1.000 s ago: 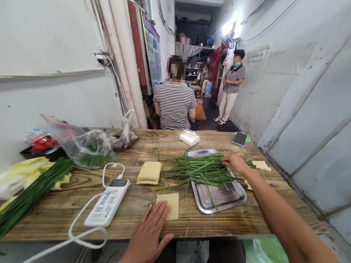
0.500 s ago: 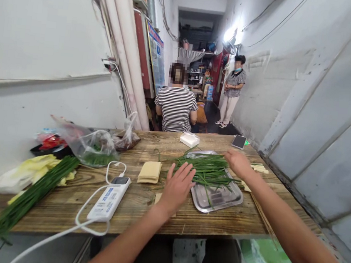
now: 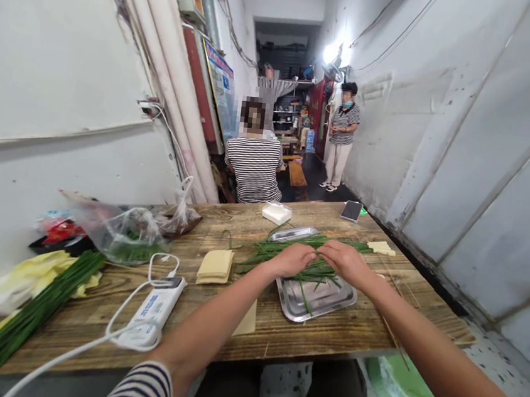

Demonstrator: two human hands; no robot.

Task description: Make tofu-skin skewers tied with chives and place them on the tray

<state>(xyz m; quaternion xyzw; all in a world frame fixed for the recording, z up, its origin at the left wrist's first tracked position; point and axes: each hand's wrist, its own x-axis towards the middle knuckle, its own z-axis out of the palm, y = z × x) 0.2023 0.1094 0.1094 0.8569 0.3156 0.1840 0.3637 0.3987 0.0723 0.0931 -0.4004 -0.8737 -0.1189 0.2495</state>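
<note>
Long green chives (image 3: 269, 248) lie across a shiny metal tray (image 3: 315, 302), their ends hanging past both sides. Over the middle of the bunch, my left hand (image 3: 292, 259) and my right hand (image 3: 344, 260) meet nearly fingertip to fingertip. Both have their fingers drawn together, pinching chives; the exact strands are partly hidden by the fingers. Left of the tray sits a stack of pale yellow square sheets (image 3: 215, 266), resembling tofu skin. A single sheet (image 3: 247, 320) lies partly under my left forearm. Pale rolled pieces (image 3: 382, 247) rest by the chives' right end.
Thin wooden sticks (image 3: 391, 328) lie right of the tray. A white power strip (image 3: 151, 313), a chive bundle (image 3: 40, 307) and plastic bags (image 3: 135, 235) occupy the left. A white box (image 3: 277, 212) and phone (image 3: 351, 211) sit at the back. Two people are beyond the table.
My left hand has gone from spread open on the chives' left end to their middle, fingers now closed. My right hand has moved left and down to meet it. The view shifted slightly.
</note>
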